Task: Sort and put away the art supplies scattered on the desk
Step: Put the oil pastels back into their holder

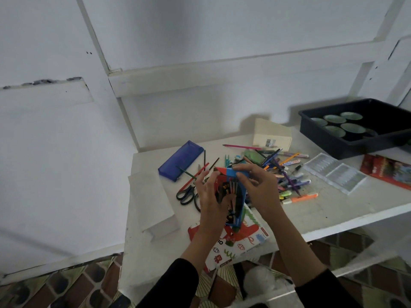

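Grips pencil box (232, 196) in left hand (210, 196), pinches its top flap with right hand (260, 190); seems barely begun; leaves pens and markers (287, 173) heaped right of the box, scissors (188, 192) left of it, unsorted.

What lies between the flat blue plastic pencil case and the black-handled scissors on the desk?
In the head view, two loose pencils lie there: a dark green pencil and a red pencil.
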Demonstrator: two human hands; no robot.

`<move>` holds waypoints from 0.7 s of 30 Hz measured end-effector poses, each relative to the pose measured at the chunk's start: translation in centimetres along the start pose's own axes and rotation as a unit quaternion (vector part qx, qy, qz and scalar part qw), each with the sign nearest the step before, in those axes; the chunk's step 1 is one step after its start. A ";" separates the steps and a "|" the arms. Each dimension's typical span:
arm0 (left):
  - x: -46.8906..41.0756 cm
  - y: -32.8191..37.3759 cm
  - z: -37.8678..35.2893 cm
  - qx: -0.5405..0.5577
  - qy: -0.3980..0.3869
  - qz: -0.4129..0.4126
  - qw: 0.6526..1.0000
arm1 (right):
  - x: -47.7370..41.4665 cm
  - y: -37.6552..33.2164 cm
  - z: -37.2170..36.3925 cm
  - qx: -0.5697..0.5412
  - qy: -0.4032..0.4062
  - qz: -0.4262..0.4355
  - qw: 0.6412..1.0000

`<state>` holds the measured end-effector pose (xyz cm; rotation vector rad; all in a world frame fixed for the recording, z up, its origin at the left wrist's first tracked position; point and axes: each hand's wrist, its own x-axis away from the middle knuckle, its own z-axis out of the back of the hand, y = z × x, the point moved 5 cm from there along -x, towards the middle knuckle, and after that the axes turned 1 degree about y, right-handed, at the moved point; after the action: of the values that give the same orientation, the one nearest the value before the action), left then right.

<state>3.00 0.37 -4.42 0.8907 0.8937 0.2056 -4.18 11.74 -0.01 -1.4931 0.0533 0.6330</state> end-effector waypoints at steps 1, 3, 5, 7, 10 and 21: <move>0.0 -0.1 -0.1 -0.002 -0.001 0.002 1.000 | 0.0 0.1 0.1 0.005 0.012 -0.008 1.000; 0.1 -0.2 -0.1 0.003 0.001 -0.007 1.000 | 0.0 0.0 0.1 0.002 0.034 -0.026 0.999; 0.2 -0.1 0.0 0.003 0.005 -0.019 1.000 | -0.2 -0.5 0.1 0.012 0.045 -0.026 0.999; 0.1 -0.1 0.1 0.002 0.003 -0.017 1.000 | -0.4 -0.8 0.1 0.027 0.038 -0.022 0.999; 0.0 -0.2 0.0 -0.007 -0.015 -0.022 1.000 | -0.4 -0.7 0.1 0.032 0.010 -0.029 0.999; 0.0 0.4 -0.1 -0.024 -0.023 -0.058 0.998 | -0.4 -0.9 0.4 0.001 0.035 -0.147 0.988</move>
<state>2.96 0.68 -4.13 0.7937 0.8918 0.1058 -4.25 12.05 1.03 -1.4843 -0.1117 0.3421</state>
